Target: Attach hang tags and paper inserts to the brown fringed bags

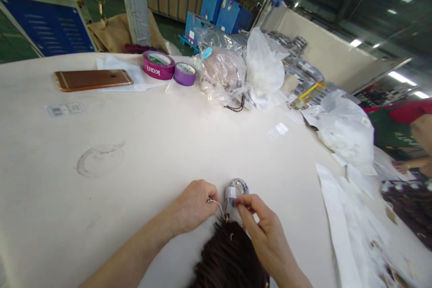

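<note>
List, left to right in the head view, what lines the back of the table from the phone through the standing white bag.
Phone → magenta tape roll → purple tape roll → clear plastic bag → white plastic bag.

Busy far edge on a pale table point(141, 130)

A phone point(94, 79) lies far left; rightward sit a magenta tape roll point(158, 72), a purple tape roll point(184, 79) and plastic bags point(265, 69). A dark brown shaggy item point(229, 258) rests near.

Fringed item point(232, 258) before tape rolls point(165, 72); phone point(94, 79) left, plastic bags point(265, 72) right.
</note>
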### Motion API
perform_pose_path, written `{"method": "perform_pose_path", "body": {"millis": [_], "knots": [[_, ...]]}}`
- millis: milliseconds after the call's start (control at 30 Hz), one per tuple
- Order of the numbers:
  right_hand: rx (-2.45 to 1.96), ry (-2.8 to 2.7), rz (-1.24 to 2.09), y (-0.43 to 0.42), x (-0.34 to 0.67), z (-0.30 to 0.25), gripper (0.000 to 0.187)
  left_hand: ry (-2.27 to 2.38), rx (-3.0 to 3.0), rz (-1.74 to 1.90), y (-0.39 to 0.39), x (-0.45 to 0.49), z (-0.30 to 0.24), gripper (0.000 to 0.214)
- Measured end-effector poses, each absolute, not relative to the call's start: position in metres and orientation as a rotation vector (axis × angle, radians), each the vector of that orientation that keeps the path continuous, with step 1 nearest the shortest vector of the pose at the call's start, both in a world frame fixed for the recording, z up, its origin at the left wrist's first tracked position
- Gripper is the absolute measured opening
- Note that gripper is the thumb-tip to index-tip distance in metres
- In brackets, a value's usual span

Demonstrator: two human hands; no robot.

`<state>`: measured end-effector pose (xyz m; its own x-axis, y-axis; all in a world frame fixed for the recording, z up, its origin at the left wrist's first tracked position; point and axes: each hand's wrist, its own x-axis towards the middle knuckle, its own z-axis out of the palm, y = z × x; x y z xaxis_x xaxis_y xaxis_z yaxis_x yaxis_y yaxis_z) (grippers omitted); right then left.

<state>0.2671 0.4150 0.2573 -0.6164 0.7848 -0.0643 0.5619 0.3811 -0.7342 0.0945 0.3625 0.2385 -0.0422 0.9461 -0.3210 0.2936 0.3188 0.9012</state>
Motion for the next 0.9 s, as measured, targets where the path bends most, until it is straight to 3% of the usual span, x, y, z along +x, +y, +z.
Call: {"method": "perform_pose_path", "body": {"millis": [200, 367, 433, 900], "knots": [[-1.252, -2.529, 1.109, 0.435, 0.301, 0.263, 0.018, 1.299, 0.800, 0.950, 0.360, 0.099, 0.240, 0.010], [-1.270, -2.628, 1.024, 0.434, 0.302, 0.248, 0.044, 1.133, 0.630, 1.010, 0.360, 0.103, 0.241, 0.013], [-1.330, -2.654, 0.946, 0.434, 0.301, 0.244, 0.045, 1.080, 0.586, 1.046, 0.360, 0.102, 0.241, 0.014], [-1.376, -2.832, 0.864, 0.444, 0.296, 0.261, 0.015, 1.029, 0.513, 1.097, 0.361, 0.100, 0.238, 0.019]]}}
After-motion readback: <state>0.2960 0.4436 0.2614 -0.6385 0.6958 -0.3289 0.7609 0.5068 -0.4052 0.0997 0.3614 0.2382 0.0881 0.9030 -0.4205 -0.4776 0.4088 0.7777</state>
